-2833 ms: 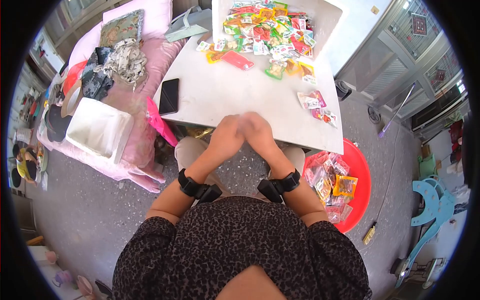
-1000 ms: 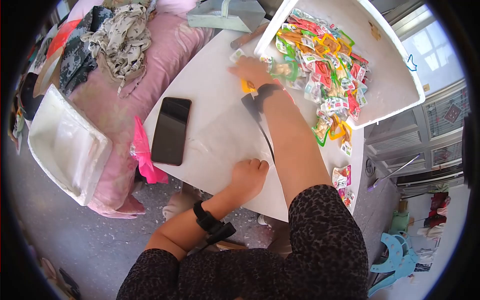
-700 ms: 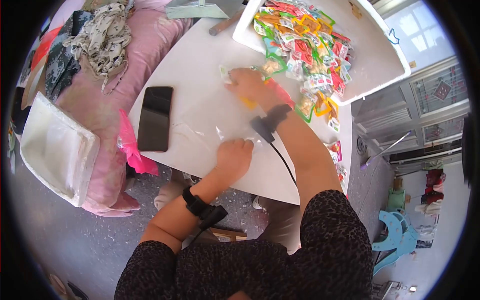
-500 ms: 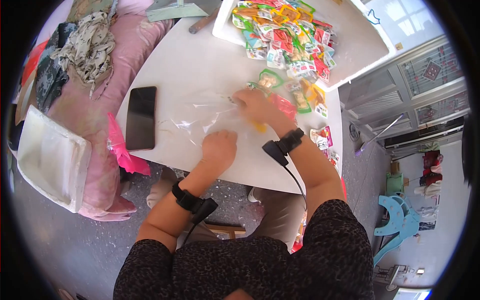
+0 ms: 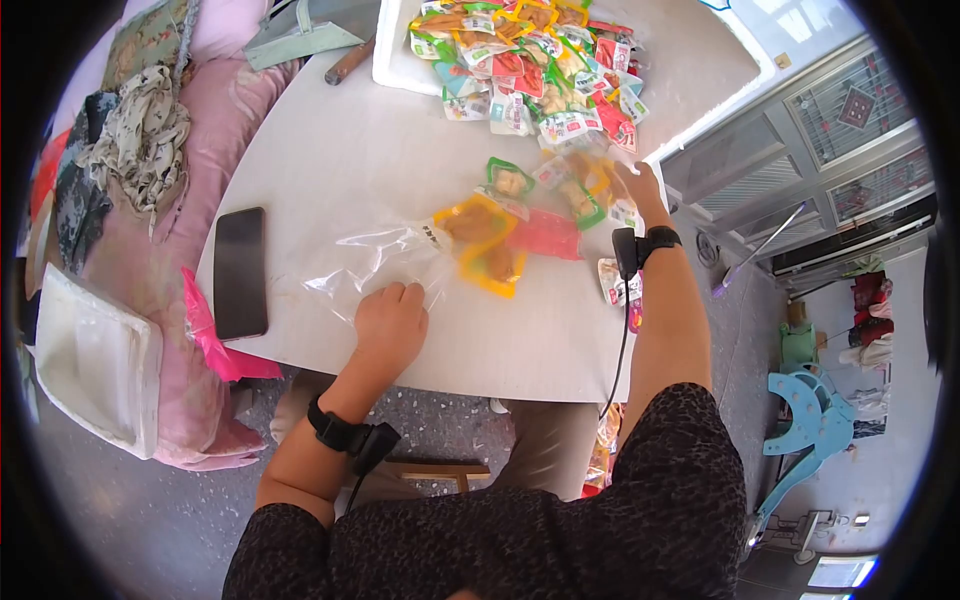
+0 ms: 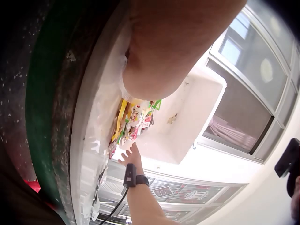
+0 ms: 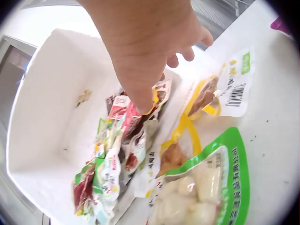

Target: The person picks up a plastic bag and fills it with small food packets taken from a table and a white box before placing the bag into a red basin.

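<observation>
My left hand (image 5: 390, 325) has its fingers curled at the near edge of a clear plastic bag (image 5: 365, 260) lying flat on the table. Two yellow-edged snack packets (image 5: 478, 222) lie at the bag's right end. Beside them are a red packet (image 5: 545, 233) and a small green-edged packet (image 5: 510, 180). My right hand (image 5: 645, 190) reaches over the table's right side with fingers extended, holding nothing visible. In the right wrist view it hovers above a yellow-edged packet (image 7: 204, 101) and a green-edged packet of pale pieces (image 7: 187, 192).
A white foam box (image 5: 715, 85) on its side holds a heap of colourful packets (image 5: 540, 65). A black phone (image 5: 241, 272) lies at the table's left edge, beside pink plastic (image 5: 215, 330). More packets (image 5: 618, 285) lie near the right edge. An empty foam tray (image 5: 95, 365) rests on the bed.
My right hand has swept from the far left of the table to the right, leaving the yellow-edged packets in view by the bag. My left hand stays at the bag's near edge.
</observation>
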`<state>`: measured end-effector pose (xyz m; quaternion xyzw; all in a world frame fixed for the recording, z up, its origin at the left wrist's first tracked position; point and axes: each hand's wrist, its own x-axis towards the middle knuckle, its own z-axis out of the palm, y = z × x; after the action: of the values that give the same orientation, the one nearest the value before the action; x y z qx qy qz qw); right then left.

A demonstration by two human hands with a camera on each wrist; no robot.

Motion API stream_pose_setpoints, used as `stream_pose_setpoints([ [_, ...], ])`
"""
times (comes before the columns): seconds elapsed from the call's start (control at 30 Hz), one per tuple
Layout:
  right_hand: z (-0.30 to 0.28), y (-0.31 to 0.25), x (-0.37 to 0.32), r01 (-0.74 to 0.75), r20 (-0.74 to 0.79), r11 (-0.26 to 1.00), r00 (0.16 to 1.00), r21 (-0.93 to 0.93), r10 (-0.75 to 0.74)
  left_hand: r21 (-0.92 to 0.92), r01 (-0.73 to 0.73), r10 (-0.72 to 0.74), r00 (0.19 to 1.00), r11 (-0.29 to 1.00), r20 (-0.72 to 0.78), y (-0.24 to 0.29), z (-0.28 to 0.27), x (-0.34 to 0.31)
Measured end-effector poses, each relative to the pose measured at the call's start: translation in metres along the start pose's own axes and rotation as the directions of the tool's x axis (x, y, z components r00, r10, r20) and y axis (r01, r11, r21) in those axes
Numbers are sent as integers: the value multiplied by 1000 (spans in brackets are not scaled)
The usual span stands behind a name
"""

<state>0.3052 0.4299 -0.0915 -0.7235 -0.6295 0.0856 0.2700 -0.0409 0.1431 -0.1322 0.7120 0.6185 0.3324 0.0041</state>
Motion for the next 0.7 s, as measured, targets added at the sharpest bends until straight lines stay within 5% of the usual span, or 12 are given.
stream_pose_setpoints([
  [0.07, 20, 19, 20, -116, 58, 991, 991, -59, 120, -28, 29, -28, 998, 999, 52, 1, -3, 1],
  [0.17, 79, 73, 68, 91, 371, 994, 926, -58, -63, -37, 21, -19, 999, 999, 49, 1, -4, 2],
  [0.23, 83, 39, 41, 167, 296, 957, 951, -239, -92, -35, 14, -13, 1000, 999, 29, 1, -3, 2],
  [0.33, 49, -22, -15, 88, 403, 992, 914, -87, -46, -36, 16, -15, 1000, 999, 22, 1, -4, 2],
  [0.47, 50, -41, -60, 341, 401, 922, 882, -182, -247, -8, 49, -49, 999, 999, -10, 3, -4, 3],
  [0.53, 53, -43, -77, 497, 339, 853, 839, -156, -427, -17, 109, -109, 994, 994, -9, 2, -5, 3],
  [0.63, 32, -61, -86, 539, 643, 842, 643, 5, -415, -55, 195, -199, 975, 979, -101, -7, -4, 7],
  [0.7, 29, -59, -70, 611, 569, 791, 658, -20, -494, -76, 234, -244, 957, 969, -158, -15, -4, 11],
])
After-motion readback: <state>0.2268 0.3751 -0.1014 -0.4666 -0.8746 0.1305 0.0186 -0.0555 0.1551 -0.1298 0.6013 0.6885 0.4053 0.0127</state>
